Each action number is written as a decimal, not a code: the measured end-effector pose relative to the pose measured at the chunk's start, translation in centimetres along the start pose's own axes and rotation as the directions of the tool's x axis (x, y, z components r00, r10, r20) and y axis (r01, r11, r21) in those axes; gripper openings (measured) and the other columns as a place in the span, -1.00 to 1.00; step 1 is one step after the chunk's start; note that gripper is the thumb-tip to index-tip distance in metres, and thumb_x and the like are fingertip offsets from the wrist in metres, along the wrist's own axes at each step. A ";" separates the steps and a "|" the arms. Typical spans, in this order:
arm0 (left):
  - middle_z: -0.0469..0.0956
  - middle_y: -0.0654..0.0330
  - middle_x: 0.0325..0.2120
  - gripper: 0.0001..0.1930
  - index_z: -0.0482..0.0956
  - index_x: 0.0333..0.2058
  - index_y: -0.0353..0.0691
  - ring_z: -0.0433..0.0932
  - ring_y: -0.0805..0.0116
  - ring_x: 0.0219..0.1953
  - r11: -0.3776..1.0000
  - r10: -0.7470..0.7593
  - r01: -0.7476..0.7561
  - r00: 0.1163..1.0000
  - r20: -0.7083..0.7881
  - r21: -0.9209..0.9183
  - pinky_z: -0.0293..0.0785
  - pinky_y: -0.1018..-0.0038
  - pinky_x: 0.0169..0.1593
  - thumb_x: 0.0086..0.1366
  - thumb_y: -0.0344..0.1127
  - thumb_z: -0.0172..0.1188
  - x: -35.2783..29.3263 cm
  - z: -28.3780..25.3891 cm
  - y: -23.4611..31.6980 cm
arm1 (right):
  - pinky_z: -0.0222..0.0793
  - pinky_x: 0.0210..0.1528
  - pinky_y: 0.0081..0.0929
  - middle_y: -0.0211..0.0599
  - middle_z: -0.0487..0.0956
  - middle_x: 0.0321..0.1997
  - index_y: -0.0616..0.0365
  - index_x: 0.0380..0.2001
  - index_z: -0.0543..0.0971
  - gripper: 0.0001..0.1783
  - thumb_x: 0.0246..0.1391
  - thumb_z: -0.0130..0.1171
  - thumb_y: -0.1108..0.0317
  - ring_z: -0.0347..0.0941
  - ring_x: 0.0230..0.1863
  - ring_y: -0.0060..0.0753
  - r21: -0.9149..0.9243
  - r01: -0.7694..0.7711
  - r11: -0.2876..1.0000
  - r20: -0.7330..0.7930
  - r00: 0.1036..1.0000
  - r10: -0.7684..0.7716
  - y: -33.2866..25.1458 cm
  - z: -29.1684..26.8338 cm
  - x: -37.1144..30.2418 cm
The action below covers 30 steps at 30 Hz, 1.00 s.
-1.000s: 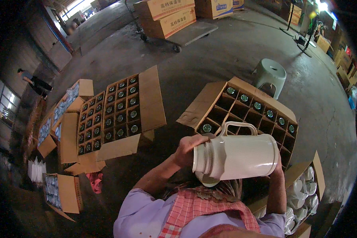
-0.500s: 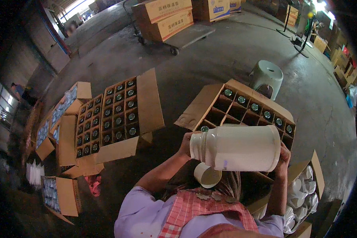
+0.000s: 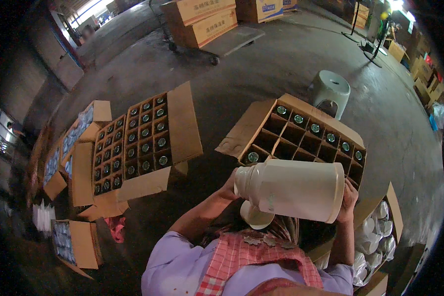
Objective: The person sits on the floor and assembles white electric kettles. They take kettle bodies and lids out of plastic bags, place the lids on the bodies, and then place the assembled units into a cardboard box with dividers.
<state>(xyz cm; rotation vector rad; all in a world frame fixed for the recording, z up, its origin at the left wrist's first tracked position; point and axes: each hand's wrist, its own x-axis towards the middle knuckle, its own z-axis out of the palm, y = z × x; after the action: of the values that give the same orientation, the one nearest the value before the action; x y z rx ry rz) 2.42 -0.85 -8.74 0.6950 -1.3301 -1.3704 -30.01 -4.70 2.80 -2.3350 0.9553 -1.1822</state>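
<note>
One jug (image 3: pixel 295 191) lies between left hand (image 3: pixel 229 187) and right hand (image 3: pixel 349 201).

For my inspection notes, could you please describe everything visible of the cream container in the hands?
The cream container is a smooth, wide cylinder, perhaps plastic, with a stepped, narrower neck and a rimmed base. A faint greenish mark shows on its side. It lies sideways in the air, neck toward the person's left, partly covering the divided carton in view. The left hand holds the neck end, the right hand the base end. Its inside is hidden.
</note>
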 end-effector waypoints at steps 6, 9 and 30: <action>0.43 0.07 -0.10 -0.19 0.37 -0.06 -0.36 0.43 0.32 -0.08 0.982 0.185 -0.183 0.983 0.023 -0.049 0.34 0.40 0.00 -0.26 0.04 0.40 -0.4 1.7 0.9 | 0.29 -0.33 -0.56 -0.25 0.49 -0.36 0.37 -0.32 0.47 -0.68 -0.21 0.11 0.39 0.37 -0.39 -0.46 0.276 -0.092 0.957 -0.035 0.994 0.106 1.2 -0.4 -1.8; 0.45 0.12 -0.18 -0.54 0.44 -0.20 -0.30 0.44 0.32 -0.14 0.628 -0.117 0.076 0.993 0.003 -0.774 0.39 0.35 -0.04 -0.04 -0.13 0.23 0.2 2.3 1.0 | 0.29 -0.16 -0.54 -0.34 0.48 -0.23 0.34 -0.18 0.46 -0.60 -0.15 0.14 0.37 0.36 -0.22 -0.57 0.527 -0.393 0.754 0.082 0.906 0.415 1.9 -0.6 -3.0; 0.35 0.13 -0.02 -0.27 0.25 0.08 -0.31 0.31 0.33 0.02 0.903 -0.417 0.387 0.894 0.165 0.185 0.12 0.45 0.14 -0.19 -0.31 0.14 6.3 4.6 6.3 | 0.25 -0.07 -0.49 -0.19 0.51 -0.27 0.37 -0.33 0.47 -0.65 -0.15 0.14 0.28 0.37 -0.19 -0.42 0.345 -0.344 0.873 -0.398 0.789 0.468 -1.0 2.7 -5.3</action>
<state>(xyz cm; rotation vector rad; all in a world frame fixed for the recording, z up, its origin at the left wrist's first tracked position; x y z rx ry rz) -1.76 -4.09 -0.29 0.9971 -1.5153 -1.7220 -29.69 -0.24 -1.26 -1.5448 1.2983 -1.5970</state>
